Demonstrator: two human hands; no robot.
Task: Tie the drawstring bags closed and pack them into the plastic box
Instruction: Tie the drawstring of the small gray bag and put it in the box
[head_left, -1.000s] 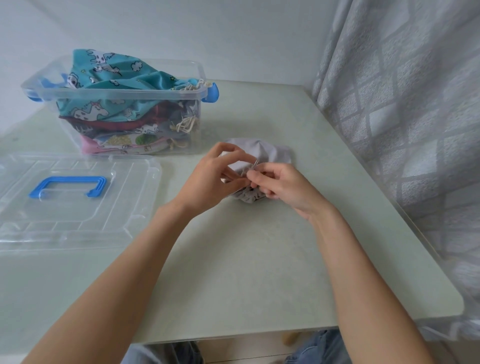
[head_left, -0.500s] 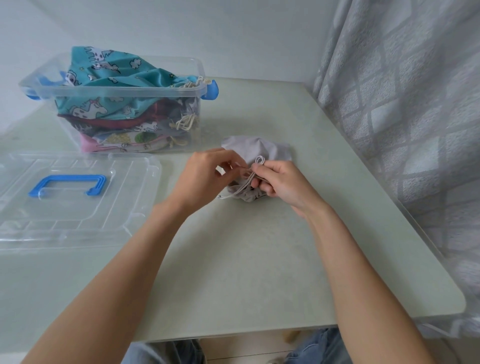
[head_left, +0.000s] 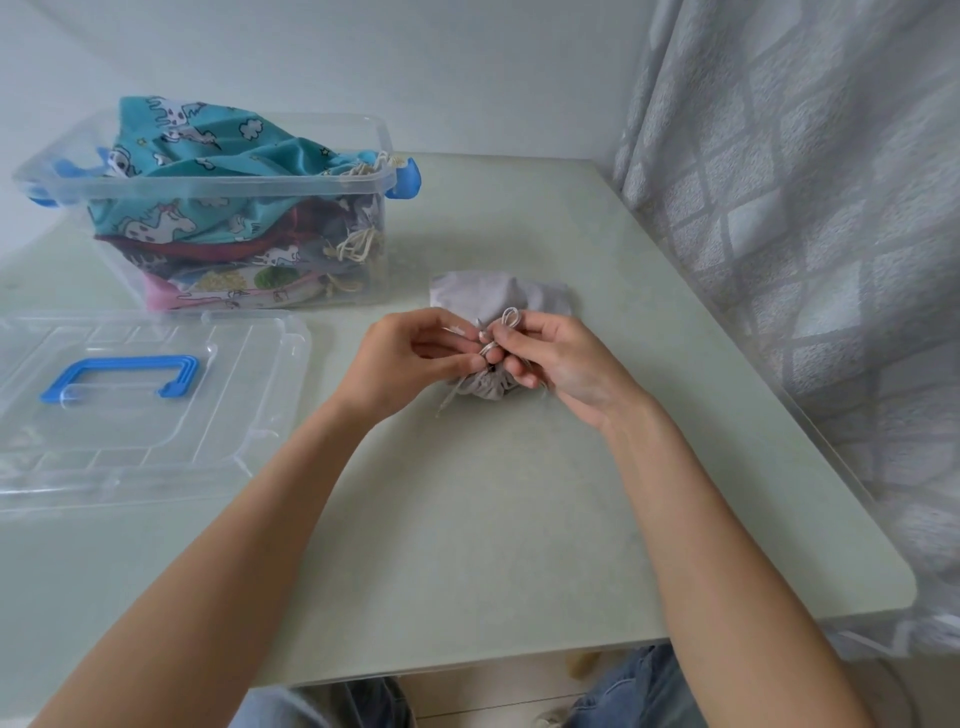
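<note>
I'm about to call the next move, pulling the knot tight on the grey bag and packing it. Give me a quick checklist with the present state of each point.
1. Left hand pinches the cord: ok.
2. Right hand holds the loop: ok.
3. Grey bag gathered at its mouth and lying on the table: ok.
4. Knot finished: cannot tell, the fingers cover it; a loose cord end trails toward the left hand.
5. Plastic box open, lid off beside it: ok.
6. Room in the box: not ok, the teal bag already bulges above the rim.
</note>
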